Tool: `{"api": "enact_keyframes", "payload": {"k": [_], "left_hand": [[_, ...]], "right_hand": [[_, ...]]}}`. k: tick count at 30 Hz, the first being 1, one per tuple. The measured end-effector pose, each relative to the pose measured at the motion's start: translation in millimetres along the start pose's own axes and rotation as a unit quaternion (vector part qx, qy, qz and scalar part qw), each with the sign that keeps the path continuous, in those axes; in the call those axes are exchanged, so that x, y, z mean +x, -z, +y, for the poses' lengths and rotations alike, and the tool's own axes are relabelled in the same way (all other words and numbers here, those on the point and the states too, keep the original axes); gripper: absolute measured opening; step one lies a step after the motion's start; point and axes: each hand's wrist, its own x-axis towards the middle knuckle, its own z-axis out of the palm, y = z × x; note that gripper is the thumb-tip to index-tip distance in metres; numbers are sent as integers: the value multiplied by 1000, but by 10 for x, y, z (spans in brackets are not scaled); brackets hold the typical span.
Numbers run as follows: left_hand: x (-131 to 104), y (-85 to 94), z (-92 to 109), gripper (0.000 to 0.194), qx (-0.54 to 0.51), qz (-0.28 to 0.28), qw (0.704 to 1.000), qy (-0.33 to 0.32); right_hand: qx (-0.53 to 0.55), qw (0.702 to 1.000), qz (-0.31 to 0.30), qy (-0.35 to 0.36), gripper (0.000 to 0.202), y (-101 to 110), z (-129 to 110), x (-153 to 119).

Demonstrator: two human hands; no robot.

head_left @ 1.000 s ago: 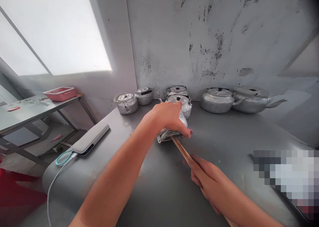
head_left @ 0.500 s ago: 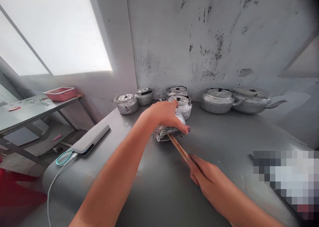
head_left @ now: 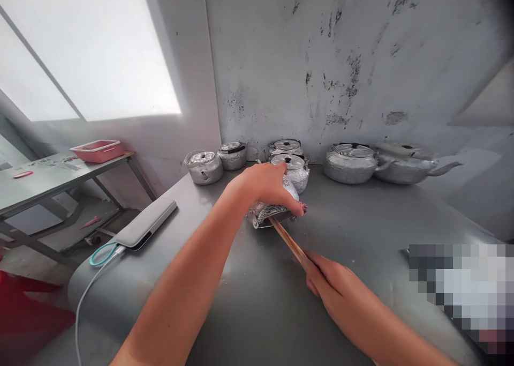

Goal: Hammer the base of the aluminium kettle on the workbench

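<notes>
My left hand [head_left: 267, 184] is closed over a small silver kettle [head_left: 289, 188]. That kettle is tipped so its dark mouth faces me, and my hand and wrist cover most of it. A patterned dark-and-light band shows along the mouth's edge. My right hand [head_left: 327, 277] is wrapped round a wooden stick [head_left: 287, 238], thumb along the top. The stick's far end goes into the mouth of the kettle, so its tip is hidden. Just behind my left hand stands another silver kettle [head_left: 295, 173], upright with its lid on.
More silver kettles [head_left: 349, 162] line the wall at the back of the grey table [head_left: 257, 301]. A grey power bank [head_left: 148, 224] with a cable lies at the left edge. A pink basket [head_left: 98, 151] sits on a side table. A blurred-out object [head_left: 469, 285] lies at the right.
Almost nothing differs. Both hands, the kettle and the stick stay in nearly the same place.
</notes>
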Motion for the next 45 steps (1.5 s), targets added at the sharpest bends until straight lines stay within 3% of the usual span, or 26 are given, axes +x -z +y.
{"api": "enact_keyframes", "payload": {"k": [18, 22, 27, 32, 39, 45], "left_hand": [[-14, 0, 37, 101, 3, 11, 1000, -6], [-28, 9, 53, 104, 7, 3, 1000, -2], [-39, 10, 42, 103, 8, 7, 1000, -5], [-20, 0, 20, 106, 7, 2, 1000, -15], [-27, -15, 59, 111, -4, -7, 999, -32], [-71, -18, 135, 111, 25, -2, 999, -33]], "right_hand": [[34, 999, -14, -31, 37, 12, -9, -26], [5, 999, -16, -34, 38, 29, -26, -9], [-44, 998, 38, -8, 41, 69, -46, -29], [-70, 996, 55, 1, 40, 69, -41, -21], [-150, 985, 79, 18, 26, 115, -21, 21], [-229, 967, 104, 46, 35, 80, 43, 19]]}}
